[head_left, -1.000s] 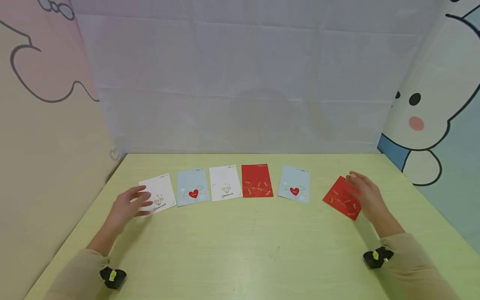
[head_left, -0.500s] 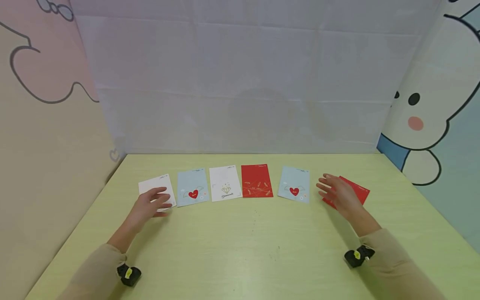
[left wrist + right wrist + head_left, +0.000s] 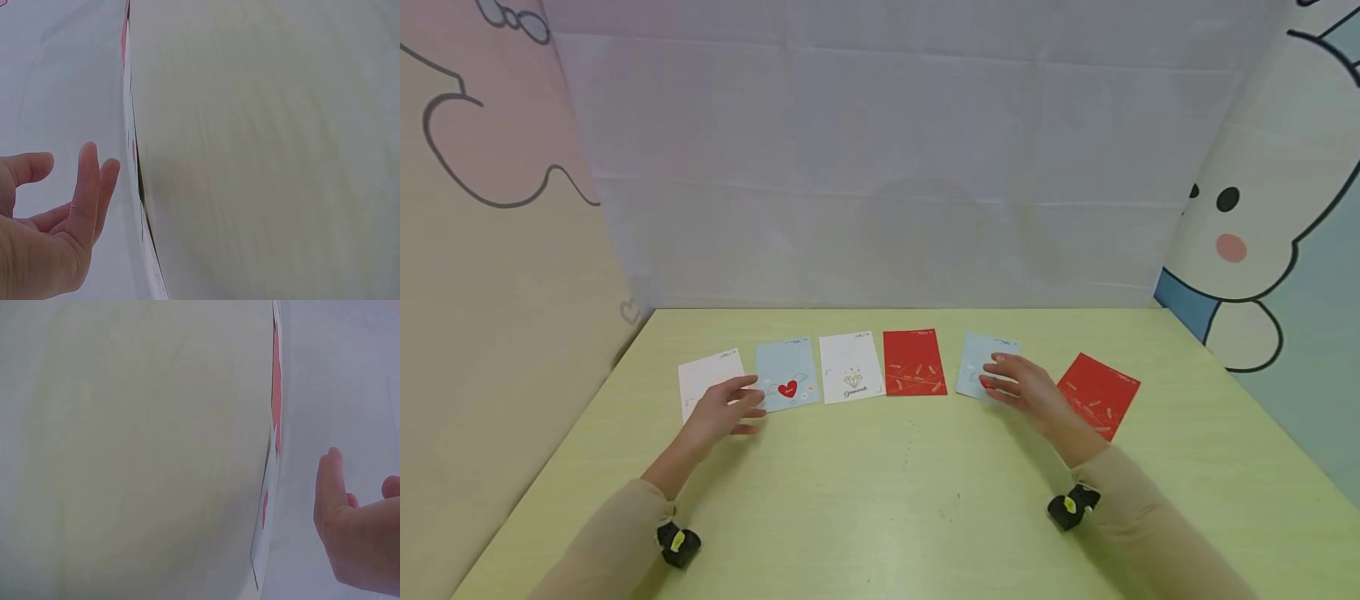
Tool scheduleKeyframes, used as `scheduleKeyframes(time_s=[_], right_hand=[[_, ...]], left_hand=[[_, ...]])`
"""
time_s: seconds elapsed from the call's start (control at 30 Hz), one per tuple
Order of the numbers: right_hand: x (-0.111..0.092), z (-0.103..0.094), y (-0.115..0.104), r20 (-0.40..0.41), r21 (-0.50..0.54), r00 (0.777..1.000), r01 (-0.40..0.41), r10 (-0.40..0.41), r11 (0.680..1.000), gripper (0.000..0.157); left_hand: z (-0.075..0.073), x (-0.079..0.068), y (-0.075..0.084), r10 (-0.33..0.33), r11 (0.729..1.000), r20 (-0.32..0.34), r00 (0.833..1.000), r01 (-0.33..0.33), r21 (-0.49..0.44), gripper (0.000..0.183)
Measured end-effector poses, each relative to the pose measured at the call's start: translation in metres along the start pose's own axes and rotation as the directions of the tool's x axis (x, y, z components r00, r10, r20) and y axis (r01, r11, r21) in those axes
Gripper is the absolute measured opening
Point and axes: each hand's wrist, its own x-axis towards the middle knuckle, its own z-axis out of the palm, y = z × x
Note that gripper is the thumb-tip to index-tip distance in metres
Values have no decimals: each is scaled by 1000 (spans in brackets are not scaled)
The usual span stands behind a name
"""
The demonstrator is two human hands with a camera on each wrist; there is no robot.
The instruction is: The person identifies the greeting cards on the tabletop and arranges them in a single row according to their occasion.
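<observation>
My left hand (image 3: 718, 415), fingers loosely spread and holding nothing, hovers over the lower right of the leftmost white diamond card (image 3: 706, 377); its fingertips overlap the edge of a light blue heart card (image 3: 790, 367). My right hand (image 3: 1033, 396) is also relaxed and holds nothing, hovering over the lower right part of another light blue heart card (image 3: 973, 358). Between the hands lie a white diamond card (image 3: 850, 362) and a red card (image 3: 913, 362). Beyond the right wrist, a second red card (image 3: 1108, 387) lies tilted. In the right wrist view the hand is apart from the tabletop.
The pale wood-grain table (image 3: 895, 500) ends at a white cloth backdrop (image 3: 880, 167). Cartoon-printed walls (image 3: 1247, 225) stand on both sides. A black wrist camera (image 3: 679, 546) is strapped to each sleeve.
Both hands have moved inward: the left to the right from over the leftmost card, the right to the left from the tilted red card to the blue card. The cards stay put.
</observation>
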Motion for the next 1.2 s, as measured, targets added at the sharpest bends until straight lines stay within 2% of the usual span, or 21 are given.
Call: scheduleKeyframes(time_s=[0.27, 0.43, 0.67, 1.0, 1.2], right_hand=[[10, 38, 7, 69, 10, 998, -14, 13, 1000, 48], [16, 60, 12, 63, -3, 997, -37, 37, 999, 47], [22, 91, 15, 68, -23, 997, -44, 46, 999, 41], [34, 138, 20, 138, 1, 987, -86, 85, 996, 43], [42, 163, 24, 156, -32, 981, -108, 112, 994, 43]], left_hand=[[2, 3, -4, -20, 999, -23, 1000, 21, 25, 52], [2, 5, -6, -13, 999, -32, 999, 14, 48, 51], [-1, 7, -7, -25, 992, -84, 996, 36, 123, 47], [-6, 9, -7, -55, 990, -96, 994, 67, 122, 48], [-7, 8, -6, -59, 990, -98, 993, 71, 126, 48]])
